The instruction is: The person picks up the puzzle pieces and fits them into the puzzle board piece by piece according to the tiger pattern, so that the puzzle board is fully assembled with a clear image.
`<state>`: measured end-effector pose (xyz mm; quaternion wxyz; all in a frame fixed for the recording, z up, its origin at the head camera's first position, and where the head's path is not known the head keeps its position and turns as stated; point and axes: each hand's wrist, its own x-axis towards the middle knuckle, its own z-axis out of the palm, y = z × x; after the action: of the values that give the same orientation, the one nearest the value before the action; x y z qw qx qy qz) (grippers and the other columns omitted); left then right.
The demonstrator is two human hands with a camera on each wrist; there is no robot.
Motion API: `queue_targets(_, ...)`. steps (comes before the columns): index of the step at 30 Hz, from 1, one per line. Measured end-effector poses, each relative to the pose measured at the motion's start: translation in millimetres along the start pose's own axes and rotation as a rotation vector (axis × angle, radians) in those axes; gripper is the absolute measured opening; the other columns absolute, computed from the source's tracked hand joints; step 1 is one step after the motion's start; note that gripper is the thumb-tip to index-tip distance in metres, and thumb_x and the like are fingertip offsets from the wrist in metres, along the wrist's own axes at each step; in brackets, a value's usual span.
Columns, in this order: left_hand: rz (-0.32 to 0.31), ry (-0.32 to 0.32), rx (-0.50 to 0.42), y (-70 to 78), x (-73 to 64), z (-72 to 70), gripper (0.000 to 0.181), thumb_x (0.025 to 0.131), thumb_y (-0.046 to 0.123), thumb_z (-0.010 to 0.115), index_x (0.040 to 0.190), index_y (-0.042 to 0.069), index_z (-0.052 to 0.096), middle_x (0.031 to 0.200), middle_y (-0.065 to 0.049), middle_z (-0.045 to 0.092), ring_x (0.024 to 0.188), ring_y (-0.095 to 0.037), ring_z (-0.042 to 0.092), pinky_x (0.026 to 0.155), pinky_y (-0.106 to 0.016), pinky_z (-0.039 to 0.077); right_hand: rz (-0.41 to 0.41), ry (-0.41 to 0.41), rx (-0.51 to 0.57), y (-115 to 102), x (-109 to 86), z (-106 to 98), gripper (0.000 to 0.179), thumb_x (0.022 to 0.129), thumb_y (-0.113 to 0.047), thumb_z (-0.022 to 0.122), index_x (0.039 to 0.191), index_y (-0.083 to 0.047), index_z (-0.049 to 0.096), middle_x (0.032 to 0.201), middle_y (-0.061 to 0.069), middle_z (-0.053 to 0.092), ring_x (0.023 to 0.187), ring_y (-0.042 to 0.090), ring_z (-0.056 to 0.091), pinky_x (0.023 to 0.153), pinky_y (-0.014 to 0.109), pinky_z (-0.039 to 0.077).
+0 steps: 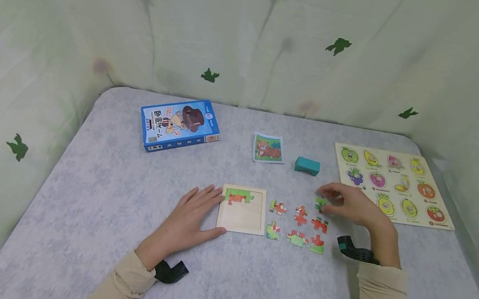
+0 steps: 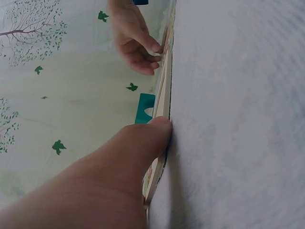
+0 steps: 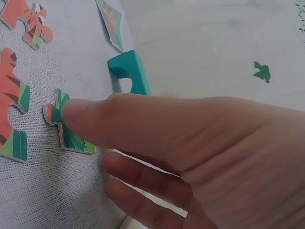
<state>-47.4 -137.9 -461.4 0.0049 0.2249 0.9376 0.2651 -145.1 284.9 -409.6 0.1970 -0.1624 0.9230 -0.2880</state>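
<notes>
A square wooden puzzle tray point(image 1: 242, 221) lies on the table, with joined green and orange pieces point(image 1: 237, 195) at its top left. My left hand point(image 1: 188, 225) rests against its left side, fingers spread and thumb at the lower left corner. To the right, my right hand point(image 1: 350, 205) has its thumb and index finger at a green puzzle piece point(image 3: 74, 138), which they appear to pinch at the tabletop. The thumb covers part of that piece in the right wrist view. Several loose orange and green puzzle pieces point(image 1: 300, 215) lie between tray and right hand.
Behind the tray lie a picture card of an animal point(image 1: 268, 149) and a teal arched block point(image 1: 307, 165). A blue game box point(image 1: 180, 125) sits at the back left. A fruit puzzle board point(image 1: 395, 187) lies at the right, close to my right hand.
</notes>
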Motion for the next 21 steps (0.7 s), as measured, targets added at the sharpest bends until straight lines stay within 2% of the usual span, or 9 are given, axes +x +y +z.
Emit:
queue_targets(9, 0.002, 0.002, -0.001, -0.4, -0.7, 0.6, 0.083, 0.087, 0.05, 0.08, 0.151, 0.006, 0.051, 0.163, -0.01, 0.042, 0.155, -0.03, 0.031, 0.128, -0.056, 0.018, 0.033, -0.021, -0.01, 1.1, 0.5, 1.9, 0.045, 0.089, -0.019, 0.082, 0.13, -0.01, 0.066, 0.126, 0.008, 0.067, 0.112, 0.026, 0.06, 0.102, 0.05, 0.051)
queue_targets(21, -0.002, -0.006, 0.002, 0.0, -0.4, 0.0, 0.083, 0.088, 0.05, 0.079, 0.152, 0.006, 0.051, 0.163, -0.009, 0.042, 0.155, -0.03, 0.03, 0.128, -0.056, 0.017, 0.033, -0.016, -0.045, -1.5, 1.4, 3.4, 0.041, 0.089, -0.017, 0.083, 0.127, -0.01, 0.069, 0.112, 0.004, 0.066, 0.101, 0.022, 0.057, 0.09, 0.039, 0.052)
